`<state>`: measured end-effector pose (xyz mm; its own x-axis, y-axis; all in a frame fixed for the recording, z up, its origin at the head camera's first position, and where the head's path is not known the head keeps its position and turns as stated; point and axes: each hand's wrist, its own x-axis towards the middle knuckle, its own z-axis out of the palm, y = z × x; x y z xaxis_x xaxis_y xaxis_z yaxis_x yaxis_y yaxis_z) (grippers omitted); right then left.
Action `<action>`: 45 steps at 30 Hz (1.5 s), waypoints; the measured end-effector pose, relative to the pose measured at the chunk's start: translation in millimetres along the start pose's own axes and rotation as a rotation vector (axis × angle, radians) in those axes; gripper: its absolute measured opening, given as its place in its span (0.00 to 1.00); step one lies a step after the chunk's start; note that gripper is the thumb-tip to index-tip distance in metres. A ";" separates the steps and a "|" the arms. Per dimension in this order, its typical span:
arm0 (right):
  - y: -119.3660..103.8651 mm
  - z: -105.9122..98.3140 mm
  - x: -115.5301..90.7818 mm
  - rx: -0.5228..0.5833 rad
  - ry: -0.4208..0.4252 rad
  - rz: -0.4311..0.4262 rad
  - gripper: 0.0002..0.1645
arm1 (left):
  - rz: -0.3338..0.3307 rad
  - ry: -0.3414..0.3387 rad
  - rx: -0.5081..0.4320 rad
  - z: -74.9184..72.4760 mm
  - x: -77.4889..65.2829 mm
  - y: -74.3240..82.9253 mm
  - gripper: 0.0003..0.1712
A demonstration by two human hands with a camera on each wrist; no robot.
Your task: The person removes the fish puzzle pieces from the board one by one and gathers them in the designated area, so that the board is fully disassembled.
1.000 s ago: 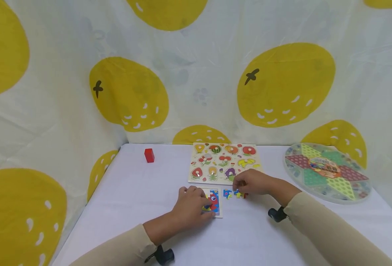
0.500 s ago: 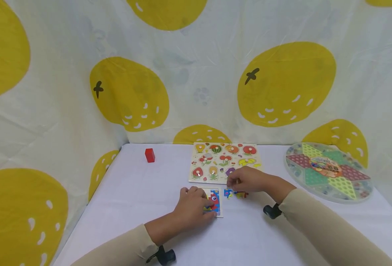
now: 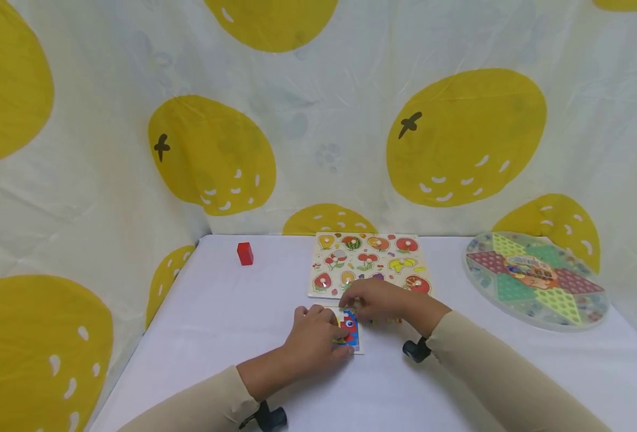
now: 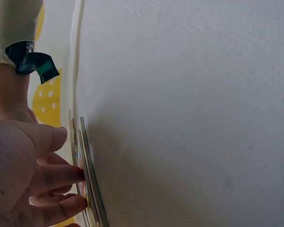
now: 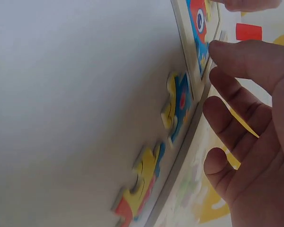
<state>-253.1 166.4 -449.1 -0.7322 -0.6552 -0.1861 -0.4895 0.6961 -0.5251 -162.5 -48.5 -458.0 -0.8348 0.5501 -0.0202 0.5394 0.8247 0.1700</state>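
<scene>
A small framed jigsaw puzzle with a red and blue picture and a round eye lies on the white table. My left hand rests over its left part, fingertips touching the picture. My right hand is over the upper right corner. In the right wrist view its thumb touches a blue jigsaw piece inside the frame, with the other fingers loosely bent. Two groups of loose jigsaw pieces, one blue and yellow, one yellow and red, lie beside the frame, partly hidden by my right hand in the head view.
A fruit peg puzzle board lies just behind the jigsaw. To the right is a round Chinese checkers board. A red block stands at the back left. Behind the table hangs a fruit-print curtain.
My right hand has moved left from above the loose pieces to the jigsaw frame's upper right corner. My left hand has stayed on the puzzle.
</scene>
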 end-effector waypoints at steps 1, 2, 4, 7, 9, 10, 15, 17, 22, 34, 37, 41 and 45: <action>-0.2 1.1 0.8 -0.003 0.000 -0.005 0.19 | 0.003 0.001 0.001 0.4 0.1 -0.3 0.23; -0.7 1.8 1.3 -0.005 0.002 -0.009 0.19 | 0.006 0.002 0.003 0.7 0.4 -0.6 0.23; -1.2 2.7 1.9 -0.011 0.007 -0.019 0.19 | 0.011 0.003 0.010 1.4 1.3 -1.4 0.22; -1.9 3.4 2.2 -0.014 0.012 -0.026 0.18 | 0.017 0.010 0.025 2.4 2.2 -2.8 0.22; -2.0 3.8 2.5 -0.023 0.014 -0.024 0.18 | 0.017 0.014 0.034 3.8 2.4 -3.6 0.21; -2.0 4.1 2.6 -0.026 0.016 -0.030 0.18 | 0.016 0.016 0.038 4.5 2.5 -3.9 0.21; -2.8 4.1 3.9 -0.052 0.013 -0.035 0.17 | 0.007 0.031 0.048 6.2 2.4 -4.5 0.21; -3.5 2.8 4.1 -0.063 0.012 -0.030 0.16 | 0.006 0.038 0.050 6.1 2.6 -4.5 0.21; -5.2 0.4 4.0 -0.075 0.006 -0.037 0.15 | -0.006 0.049 0.046 7.4 2.8 -4.7 0.21; -10.7 -1.3 4.6 0.008 -0.030 0.043 0.15 | -0.008 0.077 0.002 6.9 1.5 -4.6 0.21; -10.1 0.2 5.4 0.012 -0.028 0.048 0.15 | -0.014 0.074 -0.001 7.0 1.8 -4.6 0.21; -9.5 1.7 6.2 0.023 -0.025 0.056 0.15 | -0.018 0.069 -0.001 7.6 3.1 -4.9 0.21; -9.8 2.3 6.9 0.039 -0.020 0.065 0.16 | -0.020 0.062 0.009 7.7 4.2 -5.2 0.22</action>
<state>-252.3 154.4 -447.2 -0.7519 -0.6151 -0.2373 -0.4221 0.7257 -0.5433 -168.0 -49.4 -466.6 -0.8506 0.5244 0.0379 0.5231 0.8368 0.1615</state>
